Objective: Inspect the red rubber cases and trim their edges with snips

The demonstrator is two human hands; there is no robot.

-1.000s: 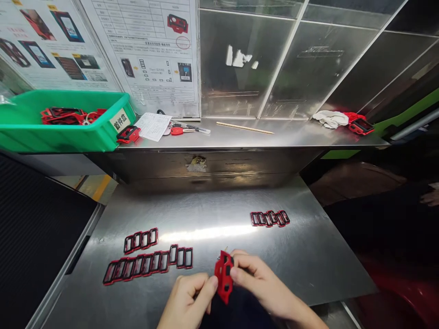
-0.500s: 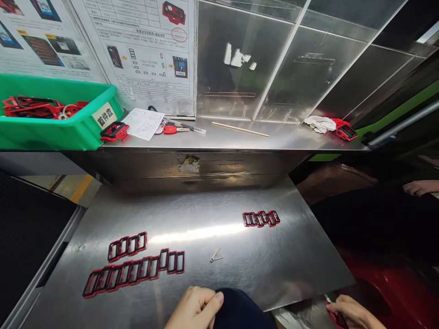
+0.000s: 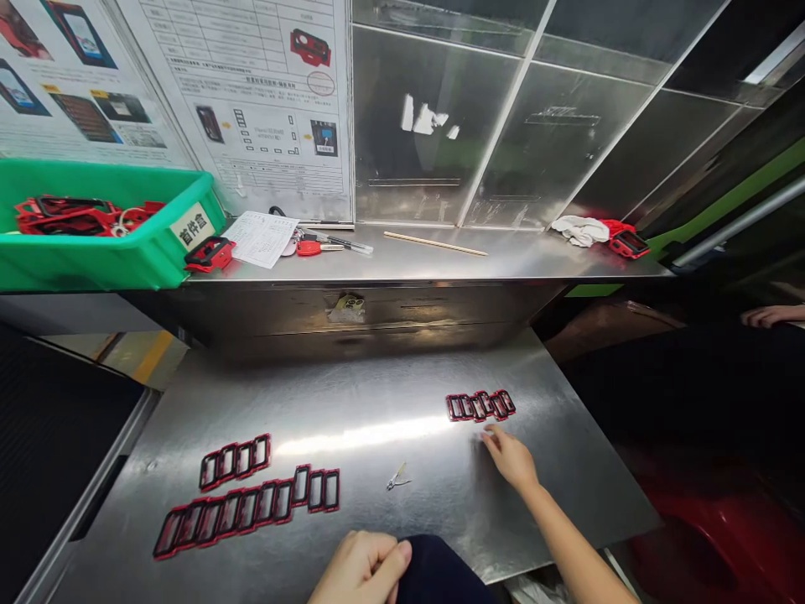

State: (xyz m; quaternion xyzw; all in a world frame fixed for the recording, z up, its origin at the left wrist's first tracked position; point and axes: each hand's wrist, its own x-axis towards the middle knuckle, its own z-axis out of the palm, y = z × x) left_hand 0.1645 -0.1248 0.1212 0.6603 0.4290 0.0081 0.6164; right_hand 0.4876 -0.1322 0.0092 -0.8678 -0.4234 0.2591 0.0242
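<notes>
My right hand (image 3: 512, 460) reaches over the metal table (image 3: 433, 520), its fingers slightly apart and nothing visible in them. Just beyond its fingertips lies a short row of small red-and-black rectangular frames (image 3: 479, 406). My left hand (image 3: 365, 566) is curled in a loose fist by my dark-clothed knee (image 3: 440, 570), with no object showing in it. Between the hands, a small pair of nippers (image 3: 396, 478) rests on the tabletop. Two more groups of the frames lie at the left: a shorter row (image 3: 236, 461) behind a longer one (image 3: 245, 512).
A green bin (image 3: 101, 260) of red-and-black parts stands on the back shelf (image 3: 440, 264). Also there are a paper slip (image 3: 261, 237), a red key (image 3: 308, 247), a thin stick (image 3: 433, 243) and a white cloth (image 3: 579, 230). Another person's hand (image 3: 771, 315) shows at far right.
My right hand has moved from the lower right, where it held something red, up and left to the short row of frames. The red thing is no longer visible in it. My left hand stays closed.
</notes>
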